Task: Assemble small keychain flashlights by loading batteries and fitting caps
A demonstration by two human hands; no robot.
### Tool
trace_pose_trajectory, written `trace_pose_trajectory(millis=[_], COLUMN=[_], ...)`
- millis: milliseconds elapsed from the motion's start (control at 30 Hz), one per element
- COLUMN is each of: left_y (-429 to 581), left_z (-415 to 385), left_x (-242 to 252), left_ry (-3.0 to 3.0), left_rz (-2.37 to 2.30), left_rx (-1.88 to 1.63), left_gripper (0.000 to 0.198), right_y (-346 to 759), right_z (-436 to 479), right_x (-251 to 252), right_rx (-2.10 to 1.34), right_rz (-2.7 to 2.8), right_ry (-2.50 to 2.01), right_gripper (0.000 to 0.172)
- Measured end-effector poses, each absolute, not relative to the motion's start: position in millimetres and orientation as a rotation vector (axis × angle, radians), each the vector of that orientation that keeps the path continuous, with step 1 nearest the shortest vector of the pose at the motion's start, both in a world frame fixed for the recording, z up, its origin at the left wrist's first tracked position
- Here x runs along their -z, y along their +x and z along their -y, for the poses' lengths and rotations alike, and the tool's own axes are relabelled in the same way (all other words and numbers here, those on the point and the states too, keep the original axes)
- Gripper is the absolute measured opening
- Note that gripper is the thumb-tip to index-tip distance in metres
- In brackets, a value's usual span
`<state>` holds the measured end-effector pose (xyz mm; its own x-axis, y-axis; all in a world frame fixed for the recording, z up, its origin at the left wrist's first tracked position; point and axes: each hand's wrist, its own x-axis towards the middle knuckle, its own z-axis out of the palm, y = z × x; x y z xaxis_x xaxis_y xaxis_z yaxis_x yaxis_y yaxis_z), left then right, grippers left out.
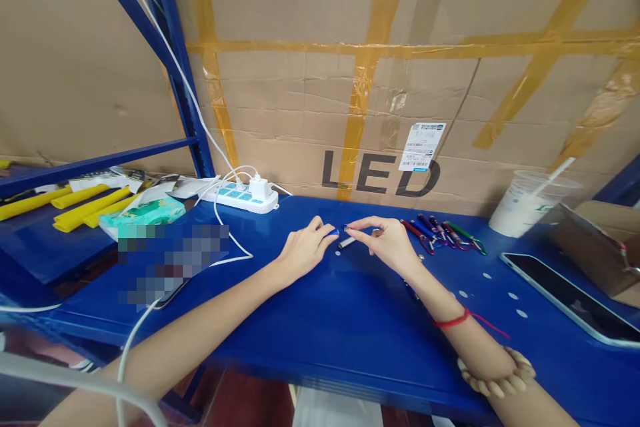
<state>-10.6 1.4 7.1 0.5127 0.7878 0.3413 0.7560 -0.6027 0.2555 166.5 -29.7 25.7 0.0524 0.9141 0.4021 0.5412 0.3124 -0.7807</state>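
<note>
My left hand (306, 248) is closed, thumb and fingers pinching a small shiny blue part (333, 232), mostly covered by the fingertips. Just right of it, my right hand (389, 245) pinches a tiny dark blue part (345, 228) between thumb and forefinger. The two parts are close together but apart. Below them a slim silver cylinder (347, 242) lies on the blue tabletop (320, 307), near my right fingertips. Beyond my right hand lies a row of small coloured penlight-like tubes with carabiner clips (440, 232), in red, blue, purple and green.
Small pale discs (513, 295) lie scattered at right, near a phone (575, 293), a plastic cup with a straw (525, 203) and an open cardboard box (605, 240). At left are a power strip (245, 196), white cables, a tissue pack (145, 215) and yellow tubes (95, 207).
</note>
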Motion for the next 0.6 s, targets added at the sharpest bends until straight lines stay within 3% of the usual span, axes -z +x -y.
trace_pose_trajectory(millis=[300,600], left_y=[-13.9,-12.7], left_z=[-8.6,-6.2], left_x=[-1.4,0.8], left_ry=[2.712,2.571], left_rz=[-1.173,-0.997], left_rx=[-0.537,-0.647], left_gripper=[0.031,0.022], right_y=[171.0,171.0], right_z=[27.9,28.4], right_x=[-24.4,-21.0], right_rx=[-0.475,-0.401], right_rz=[1.643,1.679], right_ry=[-1.332,-1.408], right_gripper=[0.030,0.024])
